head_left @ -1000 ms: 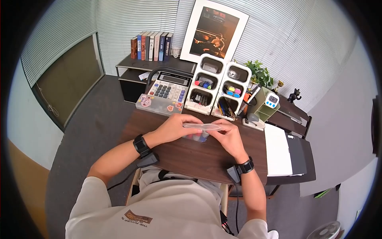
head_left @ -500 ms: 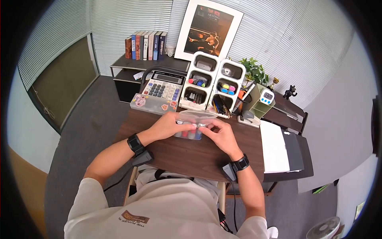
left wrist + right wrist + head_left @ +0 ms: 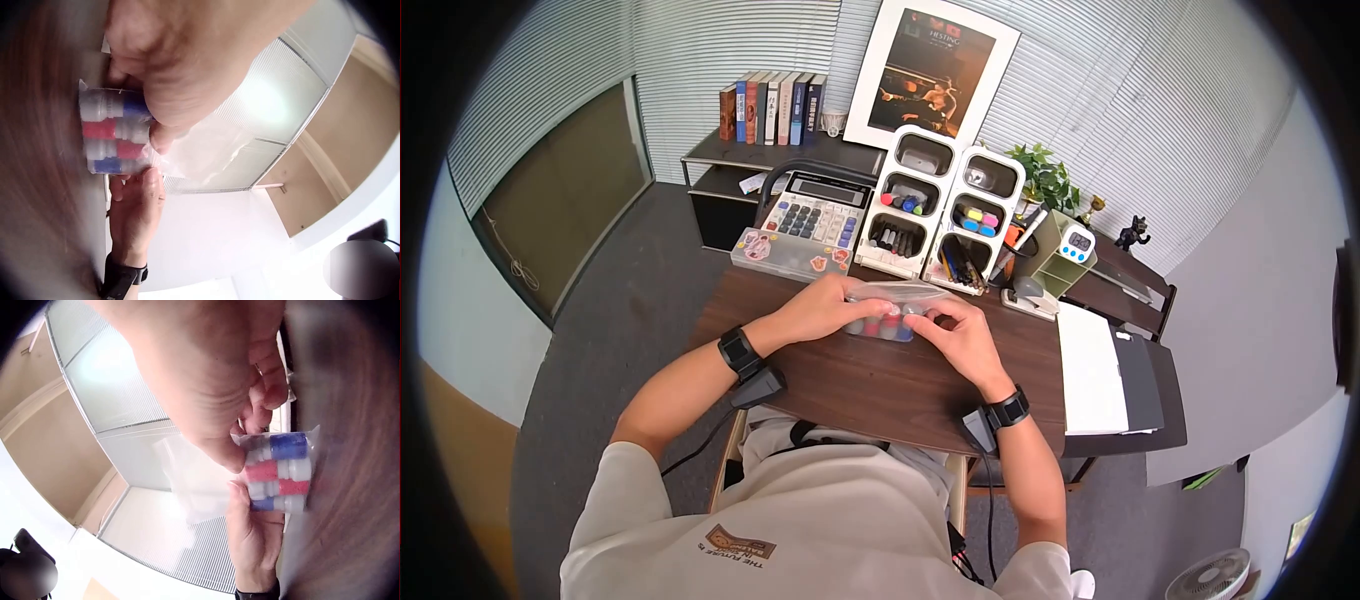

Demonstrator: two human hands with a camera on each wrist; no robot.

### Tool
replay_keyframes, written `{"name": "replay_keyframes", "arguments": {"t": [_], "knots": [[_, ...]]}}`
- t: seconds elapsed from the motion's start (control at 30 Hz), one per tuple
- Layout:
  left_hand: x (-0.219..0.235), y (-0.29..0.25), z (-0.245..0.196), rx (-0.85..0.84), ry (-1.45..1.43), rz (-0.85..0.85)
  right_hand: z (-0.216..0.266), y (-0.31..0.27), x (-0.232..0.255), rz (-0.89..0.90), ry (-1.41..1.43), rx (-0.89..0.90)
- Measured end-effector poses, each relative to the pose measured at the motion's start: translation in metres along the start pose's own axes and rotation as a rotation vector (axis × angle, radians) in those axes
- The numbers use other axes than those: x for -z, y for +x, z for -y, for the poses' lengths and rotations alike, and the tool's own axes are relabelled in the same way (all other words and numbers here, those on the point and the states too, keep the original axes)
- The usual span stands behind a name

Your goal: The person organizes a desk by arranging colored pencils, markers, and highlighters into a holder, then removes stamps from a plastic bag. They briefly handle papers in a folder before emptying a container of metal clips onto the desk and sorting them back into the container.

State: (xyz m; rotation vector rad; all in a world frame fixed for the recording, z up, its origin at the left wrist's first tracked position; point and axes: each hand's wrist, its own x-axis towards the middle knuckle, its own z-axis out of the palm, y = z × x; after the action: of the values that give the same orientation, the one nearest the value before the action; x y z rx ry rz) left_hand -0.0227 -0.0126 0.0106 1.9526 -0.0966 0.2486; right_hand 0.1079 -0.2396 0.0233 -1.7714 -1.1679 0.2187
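Observation:
A clear plastic bag (image 3: 884,329) is held upright between both hands over the dark wooden desk. Inside it are several small bottles (image 3: 106,129), partly whitish, partly red or blue, packed in alternating directions. The left hand (image 3: 820,308) pinches the bag from the left side, its thumb lying across the front just above the bottles. From the other side the right hand (image 3: 960,340) pinches it too, thumb tip close to the left thumb. The bag's loose upper part (image 3: 194,481) stands up above the thumbs. Most fingers behind the bag are hidden in the head view.
Behind the hands stand a sticker-covered pencil case (image 3: 790,253), a calculator (image 3: 812,215) and white tiered organizers (image 3: 940,205) with pens and markers. A stapler (image 3: 1030,298) sits right of them, near a green holder with a timer (image 3: 1079,242). White paper (image 3: 1092,370) lies at right.
The bag has tipped so that its bottle-filled front now shows more. Both thumbs have come down onto its front, close together, and the bag's upper part rises behind them.

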Motion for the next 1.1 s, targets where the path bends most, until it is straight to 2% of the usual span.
{"name": "replay_keyframes", "arguments": {"t": [0.17, 0.23, 0.3, 0.37, 0.43, 0.6, 0.67, 0.7, 0.77, 0.87, 0.9, 0.97, 1.1], "knots": [[0.004, 0.001, 0.002, -0.013, -0.021, -0.02, 0.005, -0.001, -0.001, 0.003, -0.004, -0.067], [0.013, 0.003, 0.001, 0.018, 0.009, -0.01, 0.007, 0.001, -0.001, -0.041, 0.029, 0.024], [0.016, 0.003, 0.002, 0.051, 0.04, 0.002, 0.005, 0.001, 0.0, -0.057, 0.048, 0.039], [0.016, 0.002, 0.001, -0.02, 0.119, -0.069, 0.0, 0.002, 0.002, -0.073, 0.068, 0.052], [0.014, 0.001, -0.005, -0.04, 0.154, -0.066, -0.003, 0.003, 0.003, -0.105, 0.119, 0.048], [0.007, 0.002, 0.008, -0.066, 0.101, -0.068, 0.004, 0.001, 0.002, -0.066, 0.201, -0.005], [0.005, 0.001, 0.003, 0.018, 0.033, -0.057, 0.012, 0.0, 0.003, 0.057, 0.183, -0.171], [0.006, 0.0, -0.001, 0.018, 0.033, -0.055, 0.011, 0.0, 0.003, 0.056, 0.184, -0.171], [0.005, -0.002, -0.006, 0.022, 0.039, -0.051, 0.008, -0.001, 0.003, 0.02, 0.153, -0.039], [0.006, 0.0, 0.0, -0.022, 0.083, -0.06, 0.005, 0.0, 0.003, -0.009, 0.073, 0.038], [0.006, 0.001, 0.004, -0.023, 0.082, -0.057, 0.004, 0.0, 0.003, -0.011, 0.072, 0.036], [0.007, 0.003, 0.009, -0.131, 0.187, -0.08, 0.004, 0.0, 0.004, -0.015, 0.061, 0.026], [0.005, 0.001, 0.001, -0.065, 0.07, -0.075, 0.003, 0.0, 0.005, -0.009, 0.052, 0.02]]}}
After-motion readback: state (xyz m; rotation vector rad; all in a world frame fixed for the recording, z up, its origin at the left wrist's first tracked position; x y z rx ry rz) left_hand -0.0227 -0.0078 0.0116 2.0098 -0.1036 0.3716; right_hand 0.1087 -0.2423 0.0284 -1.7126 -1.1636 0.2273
